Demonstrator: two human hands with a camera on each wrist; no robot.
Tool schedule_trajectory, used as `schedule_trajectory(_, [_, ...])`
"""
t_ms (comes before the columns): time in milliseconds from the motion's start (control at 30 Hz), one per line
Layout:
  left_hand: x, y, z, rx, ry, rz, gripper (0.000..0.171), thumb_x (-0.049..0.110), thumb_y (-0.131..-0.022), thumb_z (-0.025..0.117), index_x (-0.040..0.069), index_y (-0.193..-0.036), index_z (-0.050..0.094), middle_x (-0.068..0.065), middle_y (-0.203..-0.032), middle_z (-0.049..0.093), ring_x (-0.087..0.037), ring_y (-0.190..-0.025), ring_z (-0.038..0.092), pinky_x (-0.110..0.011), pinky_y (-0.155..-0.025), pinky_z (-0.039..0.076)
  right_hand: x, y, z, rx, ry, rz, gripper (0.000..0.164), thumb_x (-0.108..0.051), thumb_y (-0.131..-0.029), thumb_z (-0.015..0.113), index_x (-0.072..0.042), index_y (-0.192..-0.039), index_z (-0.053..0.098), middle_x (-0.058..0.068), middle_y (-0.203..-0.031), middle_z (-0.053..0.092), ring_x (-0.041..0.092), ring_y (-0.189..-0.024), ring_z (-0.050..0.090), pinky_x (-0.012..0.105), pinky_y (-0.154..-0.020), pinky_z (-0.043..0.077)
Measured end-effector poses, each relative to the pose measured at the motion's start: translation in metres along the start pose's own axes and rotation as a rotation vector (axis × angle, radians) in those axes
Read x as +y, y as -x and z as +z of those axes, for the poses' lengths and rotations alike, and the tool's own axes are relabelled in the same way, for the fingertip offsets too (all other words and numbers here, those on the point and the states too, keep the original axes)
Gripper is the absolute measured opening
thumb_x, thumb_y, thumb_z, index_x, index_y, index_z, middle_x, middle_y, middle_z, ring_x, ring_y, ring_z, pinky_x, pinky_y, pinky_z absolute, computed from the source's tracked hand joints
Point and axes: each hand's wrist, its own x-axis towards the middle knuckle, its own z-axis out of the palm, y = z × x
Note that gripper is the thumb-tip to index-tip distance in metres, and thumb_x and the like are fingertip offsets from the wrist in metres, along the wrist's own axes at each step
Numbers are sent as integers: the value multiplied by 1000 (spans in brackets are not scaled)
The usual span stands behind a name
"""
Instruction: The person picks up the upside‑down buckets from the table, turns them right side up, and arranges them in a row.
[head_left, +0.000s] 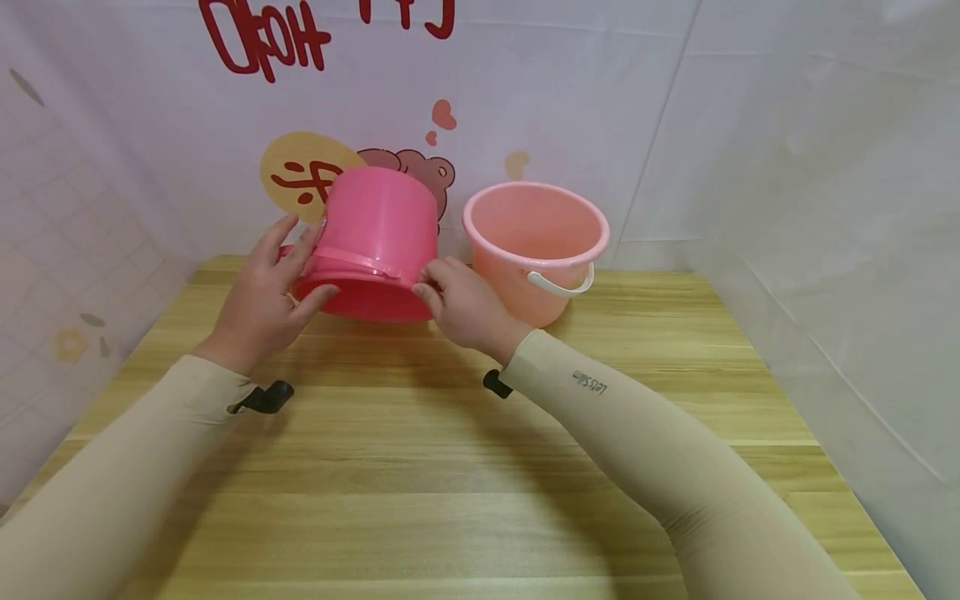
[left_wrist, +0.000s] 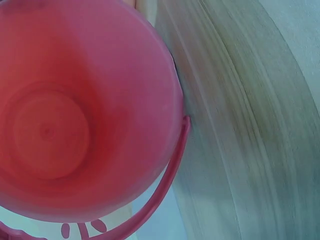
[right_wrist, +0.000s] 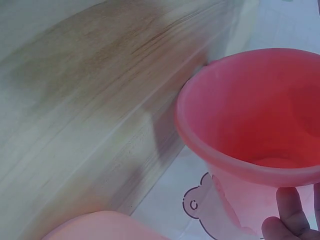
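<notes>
A bright pink bucket (head_left: pixel 382 217) is tipped over near the back of the table, its mouth facing down and toward me. My left hand (head_left: pixel 262 292) holds it by the left side of the rim, fingers along the outer wall and thumb near the edge. At the right side of the rim, my right hand (head_left: pixel 468 304) pinches the edge. The left wrist view looks into the bucket (left_wrist: pixel 130 95), with its pink handle (left_wrist: pixel 167 177) hanging beside the rim. Fingers (right_wrist: pixel 290 207) touch the bucket's outside in the right wrist view.
Close on the right, a light pink bucket (head_left: pixel 532 225) with a white handle (head_left: pixel 561 287) stands upright on the wooden table (head_left: pixel 390 492). White sheets with printed drawings and red writing (head_left: pixel 262 37) hang behind and at both sides.
</notes>
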Motion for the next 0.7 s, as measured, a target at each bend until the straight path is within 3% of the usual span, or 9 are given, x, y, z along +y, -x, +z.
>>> schedule_trajectory(200, [1, -1, -1, 9, -47, 56, 90, 18, -93, 79, 25, -168, 29, -17, -174, 24, -46, -154, 34, -70, -104, 49, 0, 0, -5, 2, -57, 10, 18, -26, -110, 57, -12, -101, 61, 4, -98, 58, 18, -93, 54, 32, -81, 49])
schedule_trajectory(467, [-3, -4, 0, 62, -23, 136, 70, 9, -97, 71, 16, -161, 44, -18, -171, 31, -44, -155, 34, -69, -117, 40, -1, 0, -8, 30, -108, 2, 18, -23, -110, 55, -10, -98, 60, 6, -99, 57, 20, -93, 54, 31, -81, 48])
schedule_trajectory(700, [-3, -6, 2, 65, -32, 151, 56, 3, -98, 69, 19, -151, 60, -17, -164, 44, -44, -149, 44, -67, -109, 48, 0, 0, -6, 9, -113, 16, 16, -22, -111, 51, -10, -104, 57, 6, -102, 56, 19, -96, 53, 31, -83, 49])
